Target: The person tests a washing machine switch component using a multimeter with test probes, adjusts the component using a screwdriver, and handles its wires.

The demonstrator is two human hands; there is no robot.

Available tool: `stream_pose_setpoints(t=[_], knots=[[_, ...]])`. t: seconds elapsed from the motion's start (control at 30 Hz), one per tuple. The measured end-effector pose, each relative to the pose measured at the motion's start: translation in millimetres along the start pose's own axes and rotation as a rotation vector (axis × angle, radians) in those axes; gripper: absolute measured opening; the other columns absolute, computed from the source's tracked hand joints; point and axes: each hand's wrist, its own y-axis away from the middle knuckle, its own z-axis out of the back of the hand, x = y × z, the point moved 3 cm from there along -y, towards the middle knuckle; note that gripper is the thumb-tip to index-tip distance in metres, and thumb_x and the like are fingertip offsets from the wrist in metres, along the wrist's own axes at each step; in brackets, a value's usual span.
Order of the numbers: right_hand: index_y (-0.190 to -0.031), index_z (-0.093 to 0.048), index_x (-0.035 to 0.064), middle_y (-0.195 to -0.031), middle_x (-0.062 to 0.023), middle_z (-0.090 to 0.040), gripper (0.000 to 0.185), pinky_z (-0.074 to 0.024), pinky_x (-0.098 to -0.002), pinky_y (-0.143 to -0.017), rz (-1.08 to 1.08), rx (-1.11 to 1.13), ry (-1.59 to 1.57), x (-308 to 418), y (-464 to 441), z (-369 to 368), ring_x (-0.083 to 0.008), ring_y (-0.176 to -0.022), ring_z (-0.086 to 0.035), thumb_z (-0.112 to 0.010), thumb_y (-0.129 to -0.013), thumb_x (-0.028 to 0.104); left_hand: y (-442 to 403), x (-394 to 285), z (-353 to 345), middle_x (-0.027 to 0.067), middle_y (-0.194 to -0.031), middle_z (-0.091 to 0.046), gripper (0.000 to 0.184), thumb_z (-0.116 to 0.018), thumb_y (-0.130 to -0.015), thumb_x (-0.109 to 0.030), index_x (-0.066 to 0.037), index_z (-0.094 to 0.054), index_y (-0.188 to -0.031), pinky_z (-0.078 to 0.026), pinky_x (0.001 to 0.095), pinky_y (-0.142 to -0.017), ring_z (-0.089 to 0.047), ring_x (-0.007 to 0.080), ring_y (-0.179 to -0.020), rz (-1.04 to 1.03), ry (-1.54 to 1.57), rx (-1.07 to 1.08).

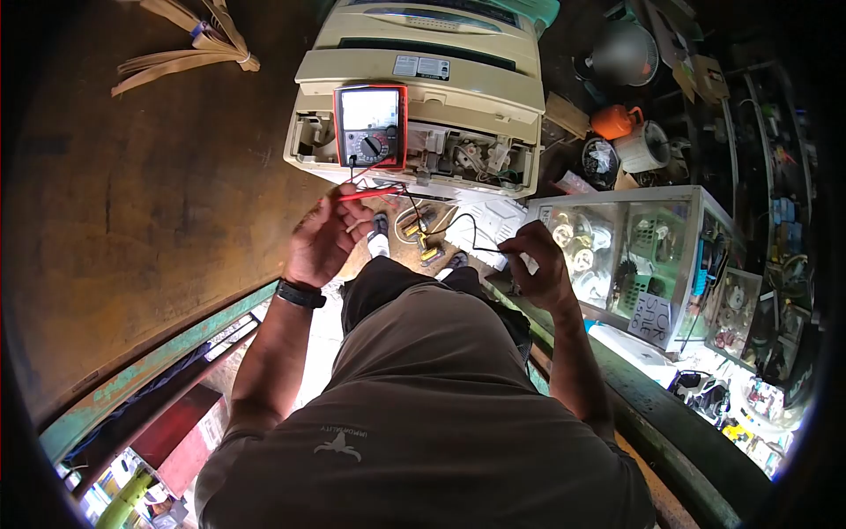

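A red-framed analog multimeter (371, 128) rests on the opened top of a cream-coloured machine (423, 93), whose inner parts show beside it. Just below the meter, my left hand (330, 234) holds a red test probe (368, 194) between thumb and fingers, palm turned up. Farther right, my right hand (540, 264) pinches the end of a black lead (476, 238). That lead runs leftward in a loose curve toward the meter. Whether a probe tip sits in the right fingers is too small to tell.
On the floor between the feet lies a yellow and black power drill (429, 249). A glass display case (626, 256) with parts and a handwritten sign stands at the right. An orange container (615, 122) and buckets are behind it. Bundled tan strips (207, 44) lie upper left.
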Motion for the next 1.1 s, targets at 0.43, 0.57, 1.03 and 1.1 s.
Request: stream_pose_setpoints(t=[0.43,0.57,1.03,1.1], knots=[[-0.117,-0.072,0.0167,-0.119,-0.0113,-0.064,0.026,-0.0620,-0.0409,-0.077,-0.069,0.245,0.178,31,-3,-67,-0.0275,-0.088,-0.073,-0.072,-0.092,0.009,-13,90,-55,0.0116,-0.119,-0.073,0.043,-0.054,-0.111,-0.034,0.002,-0.069,-0.128,-0.050,0.0323,-0.101,-0.067,0.0175,-0.114,0.287,-0.856,0.077],[-0.118,-0.070,0.0124,-0.110,-0.0137,-0.069,0.024,-0.0607,-0.0409,-0.077,-0.124,0.205,0.098,20,3,-76,-0.0293,-0.087,-0.074,-0.071,-0.094,0.009,-12,90,-60,0.0131,-0.124,-0.070,0.046,-0.055,-0.110,-0.036,0.002,-0.065,-0.134,-0.051,0.0344,-0.101,-0.067,0.0212,-0.115,0.274,-0.916,0.044],[-0.121,-0.064,0.0015,-0.089,-0.0014,-0.064,0.021,-0.0468,-0.0237,-0.061,-1.098,0.229,-1.266,-3,-11,-76,-0.0069,-0.070,-0.057,-0.062,-0.105,0.014,-4,92,-67,0.0149,-0.117,-0.069,0.037,-0.081,-0.093,-0.018,-0.004,-0.068,-0.125,-0.053,0.0391,-0.093,-0.067,0.0293,-0.108,-0.342,-1.116,0.210],[-0.120,-0.063,0.0012,-0.089,-0.0013,-0.063,0.020,-0.0494,-0.0238,-0.063,-1.069,0.180,-1.456,-8,-10,-79,-0.0078,-0.071,-0.058,-0.061,-0.106,0.015,-11,92,-67,0.0131,-0.119,-0.069,0.040,-0.085,-0.087,-0.014,-0.005,-0.069,-0.123,-0.053,0.0397,-0.091,-0.068,0.0291,-0.107,-0.370,-1.146,0.245]])
